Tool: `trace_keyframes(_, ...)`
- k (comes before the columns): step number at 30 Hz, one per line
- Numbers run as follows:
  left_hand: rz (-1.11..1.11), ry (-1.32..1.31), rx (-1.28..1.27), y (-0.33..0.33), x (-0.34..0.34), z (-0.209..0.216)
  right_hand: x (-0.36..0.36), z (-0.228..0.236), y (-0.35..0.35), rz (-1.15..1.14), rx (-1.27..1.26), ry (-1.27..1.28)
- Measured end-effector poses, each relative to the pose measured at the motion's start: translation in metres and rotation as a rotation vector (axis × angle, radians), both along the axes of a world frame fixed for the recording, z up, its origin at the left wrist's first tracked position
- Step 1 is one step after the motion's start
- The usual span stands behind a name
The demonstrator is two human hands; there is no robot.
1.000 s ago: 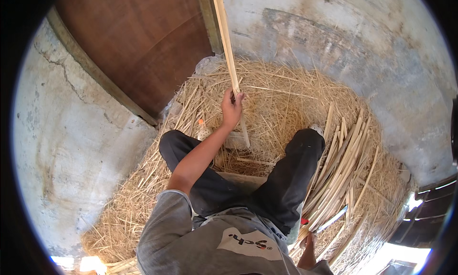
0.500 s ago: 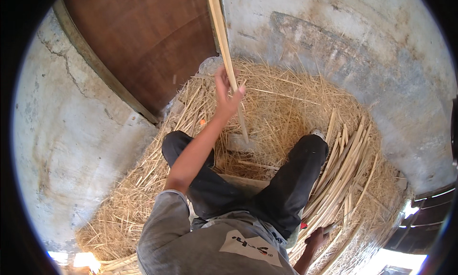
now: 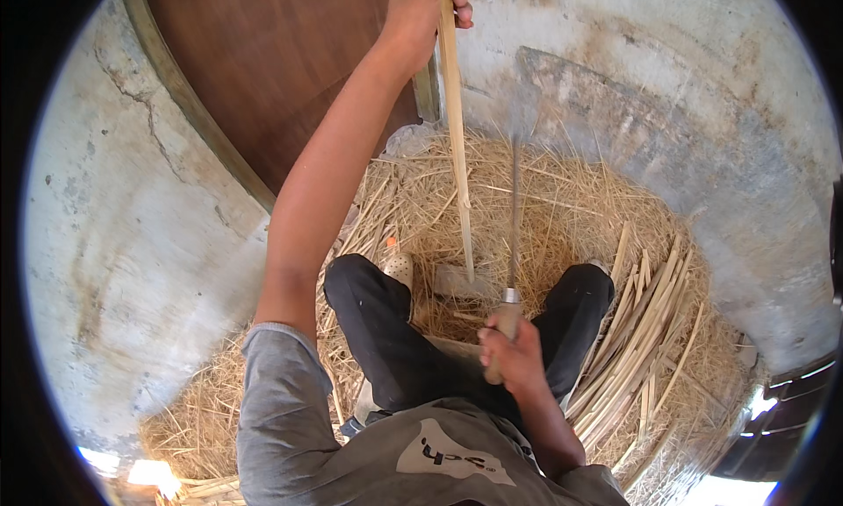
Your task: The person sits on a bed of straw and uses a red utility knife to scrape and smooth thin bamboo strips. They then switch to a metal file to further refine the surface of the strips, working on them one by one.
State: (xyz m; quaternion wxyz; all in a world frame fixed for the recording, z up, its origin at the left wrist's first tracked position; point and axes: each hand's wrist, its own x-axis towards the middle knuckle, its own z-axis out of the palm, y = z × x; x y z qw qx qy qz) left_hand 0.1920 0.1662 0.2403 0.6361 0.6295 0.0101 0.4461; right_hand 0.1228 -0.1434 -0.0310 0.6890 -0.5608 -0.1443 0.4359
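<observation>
Over the middle of the rough straw bed [image 3: 562,198], the left hand [image 3: 421,18] is closed around a pale, straight-sided wooden strip [image 3: 454,111], its slim lower end at a grey block [image 3: 450,283]. The right hand [image 3: 518,352] grips a knife [image 3: 514,216] by its rounded wooden handle. Slender split sticks [image 3: 645,321] line the straw's right edge.

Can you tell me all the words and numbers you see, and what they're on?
Grey shirt: dark lettering on a pale patch, small and bent by the cloth; I don't copy out printed words.
Wooden strip: none that I can see.
Long-bladed tool: none on the handle; its blade's far end is too blurred to tell.
Brown door: none that I can see.
</observation>
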Motion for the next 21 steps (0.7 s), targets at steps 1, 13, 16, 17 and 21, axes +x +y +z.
trace_keyframes(1, -0.005, 0.041, -0.026, -0.001, -0.002, 0.006, -0.008, -0.001, 0.015, 0.015, 0.038, 0.012)
trace_keyframes(13, 0.337, -0.192, 0.032, -0.043, -0.003, 0.004, -0.035, 0.006, 0.083, 0.056, 0.034, 0.085)
trace_keyframes(16, 0.396, -0.108, -0.028, -0.044, -0.009, 0.004, -0.034, 0.001, 0.082, 0.035, 0.004, -0.06)
trace_keyframes(17, 0.405, -0.128, -0.011, -0.04, -0.008, 0.003, -0.033, -0.003, 0.084, 0.038, -0.002, -0.106)
trace_keyframes(21, 0.451, -0.114, 0.012, -0.038, -0.011, 0.002, -0.019, -0.074, 0.079, 0.033, -0.274, -0.215)
